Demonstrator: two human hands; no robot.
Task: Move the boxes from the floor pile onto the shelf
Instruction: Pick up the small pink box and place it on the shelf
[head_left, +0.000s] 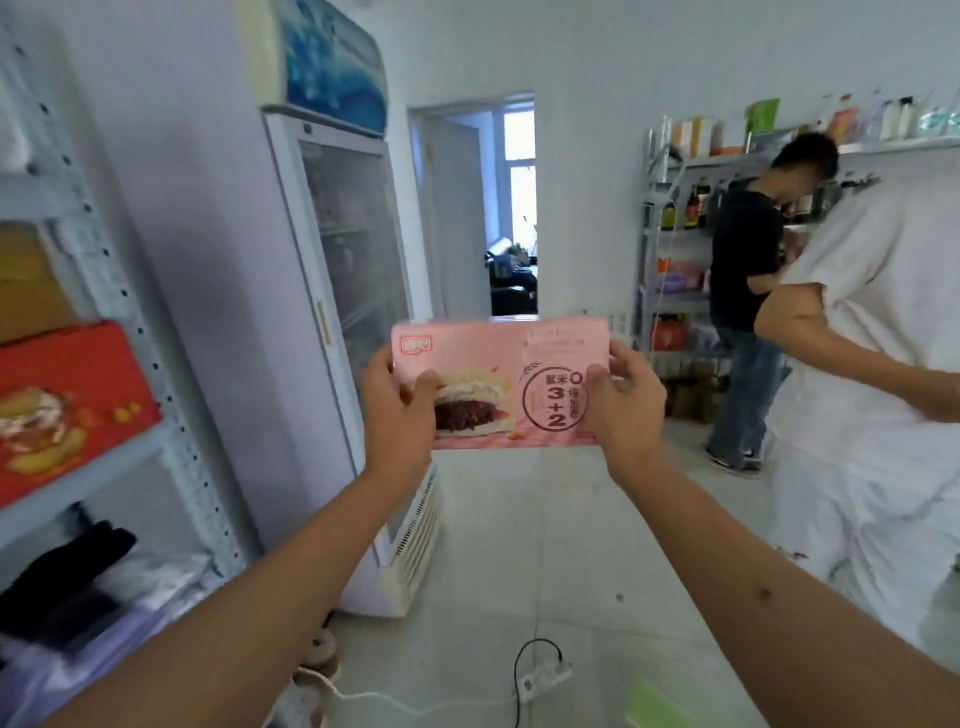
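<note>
I hold a flat pink box (498, 358) with a cake picture and "3+2" printed on it, out in front of me at chest height. My left hand (397, 410) grips its left end, thumb across the front. My right hand (623, 405) grips its right end the same way. A white metal shelf (98, 478) stands at my left, carrying a red box (67, 400) and a brown carton (31, 291). The floor pile is not in view.
A glass-door fridge (353, 270) stands ahead on the left, beside an open doorway (488, 208). A person in white (883, 364) is close at my right; another in dark clothes (748, 291) faces a stocked shelf (675, 249). A power strip (545, 675) and cable lie on the floor.
</note>
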